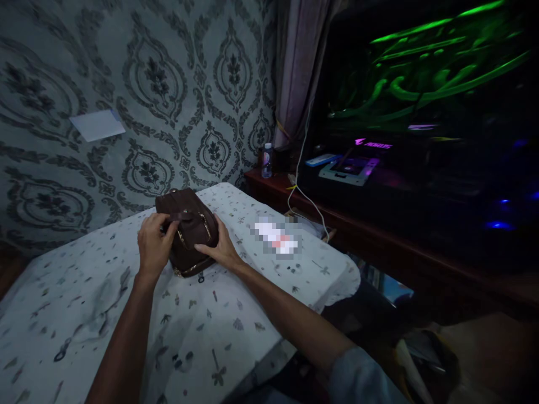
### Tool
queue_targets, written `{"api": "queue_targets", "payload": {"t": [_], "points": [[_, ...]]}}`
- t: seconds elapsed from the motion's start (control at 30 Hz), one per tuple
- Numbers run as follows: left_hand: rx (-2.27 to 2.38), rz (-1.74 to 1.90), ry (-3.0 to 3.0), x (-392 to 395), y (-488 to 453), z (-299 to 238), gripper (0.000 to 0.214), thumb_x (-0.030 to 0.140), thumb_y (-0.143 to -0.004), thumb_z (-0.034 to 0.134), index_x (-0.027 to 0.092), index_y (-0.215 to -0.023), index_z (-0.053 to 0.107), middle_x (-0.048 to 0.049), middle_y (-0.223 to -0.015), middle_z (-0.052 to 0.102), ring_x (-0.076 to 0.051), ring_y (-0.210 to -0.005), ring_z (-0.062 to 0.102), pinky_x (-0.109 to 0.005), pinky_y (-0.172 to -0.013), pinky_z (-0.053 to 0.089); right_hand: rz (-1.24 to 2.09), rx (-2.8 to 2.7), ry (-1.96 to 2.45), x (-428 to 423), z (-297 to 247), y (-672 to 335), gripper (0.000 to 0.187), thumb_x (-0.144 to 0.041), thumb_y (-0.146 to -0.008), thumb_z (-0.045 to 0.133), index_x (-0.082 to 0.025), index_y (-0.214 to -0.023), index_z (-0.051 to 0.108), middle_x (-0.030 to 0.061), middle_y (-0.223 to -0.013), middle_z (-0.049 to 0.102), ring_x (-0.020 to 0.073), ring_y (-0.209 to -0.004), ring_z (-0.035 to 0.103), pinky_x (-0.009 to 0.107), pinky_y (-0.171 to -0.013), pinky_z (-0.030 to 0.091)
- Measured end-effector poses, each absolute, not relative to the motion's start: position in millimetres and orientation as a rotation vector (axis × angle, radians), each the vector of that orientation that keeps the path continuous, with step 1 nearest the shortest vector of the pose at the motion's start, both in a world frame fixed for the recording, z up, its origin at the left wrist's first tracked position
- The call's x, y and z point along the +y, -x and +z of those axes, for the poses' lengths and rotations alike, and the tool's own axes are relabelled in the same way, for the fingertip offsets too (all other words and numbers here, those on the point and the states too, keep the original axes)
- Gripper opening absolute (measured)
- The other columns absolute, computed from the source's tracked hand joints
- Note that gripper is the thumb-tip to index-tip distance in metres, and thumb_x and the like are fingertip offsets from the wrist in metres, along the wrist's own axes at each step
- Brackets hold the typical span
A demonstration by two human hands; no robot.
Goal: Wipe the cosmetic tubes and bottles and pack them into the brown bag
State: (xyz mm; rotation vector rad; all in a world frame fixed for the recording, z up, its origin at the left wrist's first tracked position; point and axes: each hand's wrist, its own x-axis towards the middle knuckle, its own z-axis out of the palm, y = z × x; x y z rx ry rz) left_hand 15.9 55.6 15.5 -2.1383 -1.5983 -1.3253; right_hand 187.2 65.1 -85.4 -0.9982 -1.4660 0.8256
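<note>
A small dark brown bag (187,255) with gold-coloured trim lies on the patterned white cloth in front of me. My left hand (154,241) is at its left side, thumb and fingers pinched on a short brown strap (183,215) across the top. Around the bag's right side wraps my right hand (223,247), its thumb resting on the upper face. The bag's far right side is partly hidden by my right fingers.
The white cloth (236,348) covers a table or bed. A blurred-out white item (275,238) lies to the right. Beyond it, a bottle (266,161) and a white cable (314,210) are by a dark red desk (357,224). A patterned wall (168,84) stands behind.
</note>
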Motion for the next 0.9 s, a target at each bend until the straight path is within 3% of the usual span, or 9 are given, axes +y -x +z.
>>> {"api": "queue_targets", "payload": {"t": [0.9], "points": [[-1.526,-1.381,2.185,57.9,-12.3,12.0,0.017,0.033,-0.087,0.054,0.021,-0.079,0.061,-0.0046,-0.08,0.061,-0.024,-0.081,0.056,-0.034,-0.07,0.043,0.838,-1.454,0.973,57.5,-79.9,-185.1,0.112,-0.055,-0.067,0.079,-0.022,-0.156,0.019,0.0125,-0.161,0.026,0.0279,-0.149,0.025,0.046,-0.124,0.02]]}}
